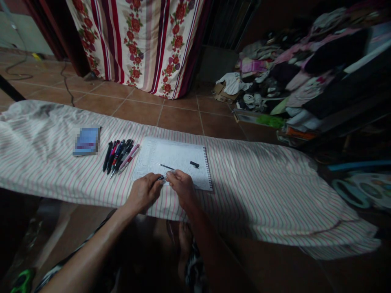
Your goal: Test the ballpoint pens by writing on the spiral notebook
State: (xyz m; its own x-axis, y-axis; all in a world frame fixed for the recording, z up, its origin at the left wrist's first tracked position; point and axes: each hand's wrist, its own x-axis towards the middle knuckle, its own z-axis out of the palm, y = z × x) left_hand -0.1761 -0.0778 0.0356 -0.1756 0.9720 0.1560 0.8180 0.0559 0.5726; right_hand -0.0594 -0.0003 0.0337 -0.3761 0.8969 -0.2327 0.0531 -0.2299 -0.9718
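Far to the left of our hands, a small blue booklet (87,141) lies flat on the striped cloth (259,179) that covers the table. Nearer, just left of the left hand and a little beyond it, we see a row of pens (120,156) lying side by side, tips towards us.

Our left hand (143,194) rests on the cloth at the near edge of a spiral notebook (183,156), its fingers pinched shut on the dark end of a pen (161,177). The right hand (181,185) meets it from the other side, fingertips closed on the paler end of the same pen, so that the pen sits between both hands, just above the notebook's near edge.

Just beyond the hands a thin refill (165,166) lies on the page; to its right, beyond the right hand, is a small black cap (194,164). Far off to the right a pile of clothes (299,69) lies heaped.
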